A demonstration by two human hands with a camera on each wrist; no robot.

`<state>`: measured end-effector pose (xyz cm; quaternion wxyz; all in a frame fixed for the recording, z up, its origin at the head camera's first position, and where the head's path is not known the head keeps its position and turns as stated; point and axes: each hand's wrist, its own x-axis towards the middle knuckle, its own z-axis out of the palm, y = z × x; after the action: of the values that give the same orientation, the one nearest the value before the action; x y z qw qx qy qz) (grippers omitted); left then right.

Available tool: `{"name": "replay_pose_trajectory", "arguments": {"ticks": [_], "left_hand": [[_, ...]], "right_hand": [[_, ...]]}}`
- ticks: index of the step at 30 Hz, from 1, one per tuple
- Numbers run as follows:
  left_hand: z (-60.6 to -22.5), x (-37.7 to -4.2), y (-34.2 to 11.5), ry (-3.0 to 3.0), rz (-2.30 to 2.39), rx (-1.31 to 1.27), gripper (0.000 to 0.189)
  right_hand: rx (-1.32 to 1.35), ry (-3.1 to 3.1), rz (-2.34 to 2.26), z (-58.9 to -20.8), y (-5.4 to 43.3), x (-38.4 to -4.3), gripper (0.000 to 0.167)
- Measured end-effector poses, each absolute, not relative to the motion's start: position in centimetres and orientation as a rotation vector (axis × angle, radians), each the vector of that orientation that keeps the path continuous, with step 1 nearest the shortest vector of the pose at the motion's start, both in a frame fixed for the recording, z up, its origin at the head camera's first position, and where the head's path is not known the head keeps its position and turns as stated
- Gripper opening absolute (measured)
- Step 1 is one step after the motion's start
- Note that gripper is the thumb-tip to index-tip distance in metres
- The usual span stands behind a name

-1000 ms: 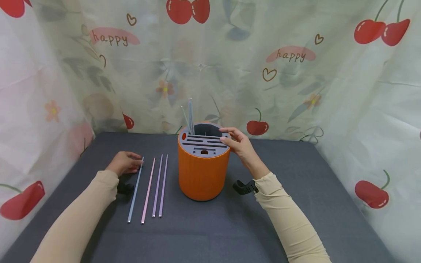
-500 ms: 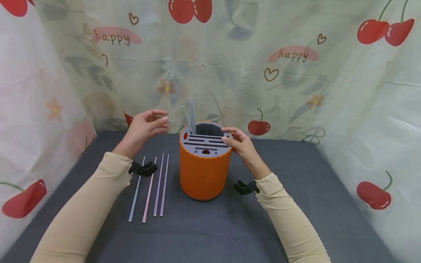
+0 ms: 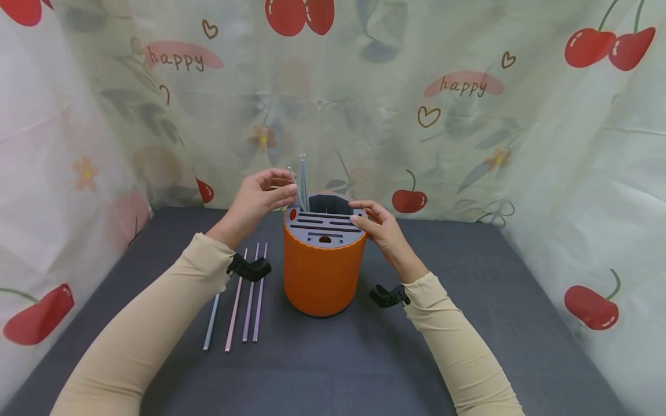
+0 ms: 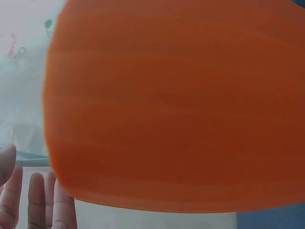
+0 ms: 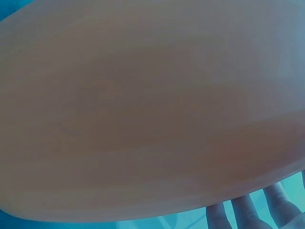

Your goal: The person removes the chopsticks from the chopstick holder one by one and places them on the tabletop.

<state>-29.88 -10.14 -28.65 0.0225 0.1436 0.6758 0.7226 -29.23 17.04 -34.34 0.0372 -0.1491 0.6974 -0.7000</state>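
An orange utensil holder (image 3: 322, 280) with a grey slotted top stands upright on the dark table. My right hand (image 3: 386, 234) grips the right side of its rim, thumb on the top. At the back left opening, my left hand (image 3: 250, 203) has its thumb in front of a pale green chopstick (image 4: 35, 162) and its fingers behind, pinching near the upper end. Beside that one, blue chopsticks (image 3: 303, 182) lean in the same opening. In the left wrist view, the holder's wall hides much of the scene; the right wrist view shows fingers (image 5: 245, 212) past its edge.
Left of the holder lie a blue chopstick (image 3: 211, 323), a pink chopstick (image 3: 233, 318) and two purple chopsticks (image 3: 247, 320), roughly side by side, partly under my left forearm. A printed curtain (image 3: 364, 133) hangs behind and along both sides of the table.
My left hand has left the blue chopstick on the table and moved up and right to the green chopstick in the holder. The right hand stays on the rim.
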Motion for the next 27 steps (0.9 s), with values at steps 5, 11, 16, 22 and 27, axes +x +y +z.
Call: {"name": "replay_pose_trajectory", "arguments": {"ticks": [5,11,16,22,27], "left_hand": [[-29.1,-30.0,-10.0,2.155,2.200,0.445,0.016],[-29.2,-30.1,-9.8,2.271,2.120,0.475,0.025],[-29.1,-30.1,-9.7,2.307,2.082,0.486,0.027],[-29.0,-30.3,-9.5,2.309,2.077,0.499,0.017],[-27.2,-30.2,-9.5,2.304,2.168,0.574,0.016]], "right_hand": [[-0.455,2.150,-2.139,-34.3,17.0,-29.3,0.025],[-0.452,2.157,-2.140,-34.3,17.0,-29.2,0.024],[-0.453,2.155,-2.140,-34.3,17.0,-29.2,0.024],[-0.458,2.154,-2.147,-34.5,17.0,-29.3,0.024],[-0.458,2.149,-2.148,-34.5,17.0,-29.2,0.025]]}}
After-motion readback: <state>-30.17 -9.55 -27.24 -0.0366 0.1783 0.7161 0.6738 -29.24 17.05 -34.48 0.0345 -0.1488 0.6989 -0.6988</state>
